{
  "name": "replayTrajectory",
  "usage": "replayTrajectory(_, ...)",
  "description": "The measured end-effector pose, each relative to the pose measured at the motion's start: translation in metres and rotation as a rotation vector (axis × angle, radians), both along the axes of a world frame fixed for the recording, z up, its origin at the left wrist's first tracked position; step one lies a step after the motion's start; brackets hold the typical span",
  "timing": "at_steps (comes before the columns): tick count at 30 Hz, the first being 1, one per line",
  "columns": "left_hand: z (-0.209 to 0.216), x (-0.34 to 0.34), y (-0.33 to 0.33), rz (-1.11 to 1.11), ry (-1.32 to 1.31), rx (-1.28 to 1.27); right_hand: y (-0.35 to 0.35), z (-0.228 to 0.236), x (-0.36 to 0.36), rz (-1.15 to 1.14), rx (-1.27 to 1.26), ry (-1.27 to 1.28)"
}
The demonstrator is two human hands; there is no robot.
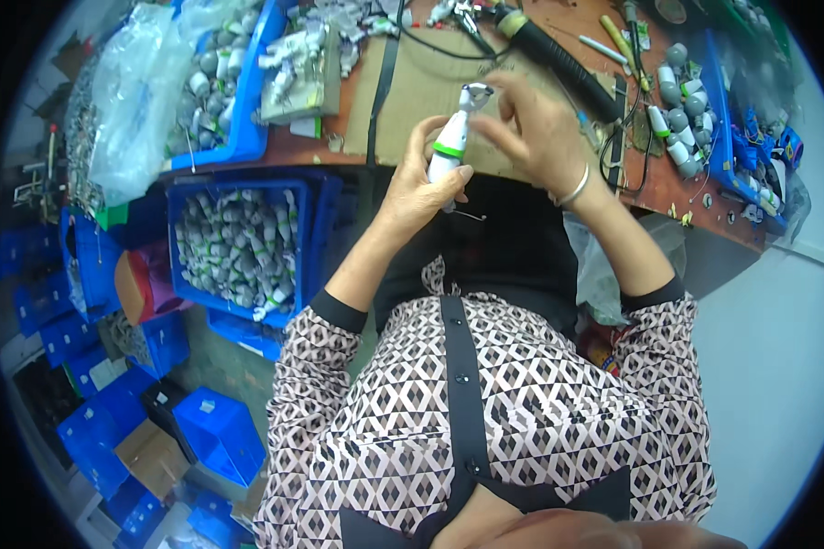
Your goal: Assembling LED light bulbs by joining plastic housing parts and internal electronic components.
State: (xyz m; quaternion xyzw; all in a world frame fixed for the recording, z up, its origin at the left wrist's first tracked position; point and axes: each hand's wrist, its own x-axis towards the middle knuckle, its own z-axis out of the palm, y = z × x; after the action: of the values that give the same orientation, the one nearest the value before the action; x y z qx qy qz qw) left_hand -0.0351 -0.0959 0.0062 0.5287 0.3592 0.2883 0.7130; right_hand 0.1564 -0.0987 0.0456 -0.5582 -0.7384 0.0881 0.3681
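Observation:
A white LED bulb body with a green ring (pixel 449 148) stands nearly upright above the table's near edge. My left hand (pixel 421 183) is closed round its lower part, with the thumb across the front. A narrower white and metallic end piece (pixel 473 95) sits at the top of the bulb. Close to the right of that end is my right hand (pixel 545 137), a metal bangle on its wrist. Its thumb and forefinger are apart and slightly blurred; whether they touch the end piece I cannot tell. A thin wire-like piece (pixel 470 216) shows below the left hand.
Cardboard (pixel 421 73) covers the table's middle. Beyond my right hand lies a black-handled tool (pixel 568 69) with cables. Several bulbs (pixel 682 114) lie at the right. Blue bins of bulbs stand left (pixel 252 87) and below the table edge (pixel 176 240). More blue bins (pixel 220 435) stand on the floor.

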Motion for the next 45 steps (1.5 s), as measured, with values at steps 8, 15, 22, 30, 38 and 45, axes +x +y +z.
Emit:
replayTrajectory(8,-0.019,0.019,0.015,0.073,0.342,0.471,0.010,-0.029,-0.003,0.153,-0.275,0.233)
replayTrajectory(15,0.004,0.012,0.027,-0.059,0.554,0.505,0.021,-0.037,-0.003,0.229,-0.171,0.079)
replayTrajectory(22,-0.002,0.008,0.019,0.074,0.276,0.195,0.029,-0.036,-0.003,0.386,-0.044,-0.132)
replayTrajectory(30,-0.005,0.000,0.038,0.000,0.027,-0.074,0.039,-0.036,0.020,0.374,-0.174,-0.091)
replayTrajectory(38,-0.001,-0.014,0.033,-0.020,-0.054,-0.182,0.222,0.058,0.137,-0.290,0.042,0.286)
replayTrajectory(45,-0.007,-0.009,0.038,0.036,-0.048,-0.145,0.097,0.124,0.147,0.038,-0.496,0.558)
